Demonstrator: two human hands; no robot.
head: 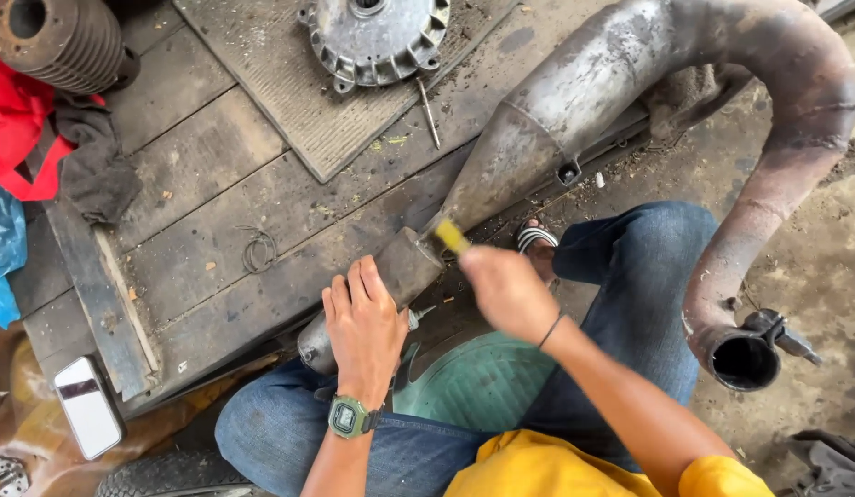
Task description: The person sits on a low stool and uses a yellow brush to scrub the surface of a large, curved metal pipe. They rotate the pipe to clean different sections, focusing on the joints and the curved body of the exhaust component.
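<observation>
A long rusty grey exhaust pipe (574, 101) lies across the wooden platform and curves down to an open mouth at the right. My left hand (363, 322) presses on its narrow end near my knee. My right hand (505, 290), blurred by motion, holds a small yellow-tipped tool (451, 236) against the pipe's narrow neck. A green wristwatch (349, 417) is on my left wrist. I sit on a green stool (478, 382) in blue jeans.
A round metal hub casing (377, 37) and a thin metal rod (429, 112) lie on a mat at the top. A finned cylinder (59, 41), red cloth and dark rag sit top left. A phone (87, 407) lies bottom left. A wire coil (258, 248) rests on the planks.
</observation>
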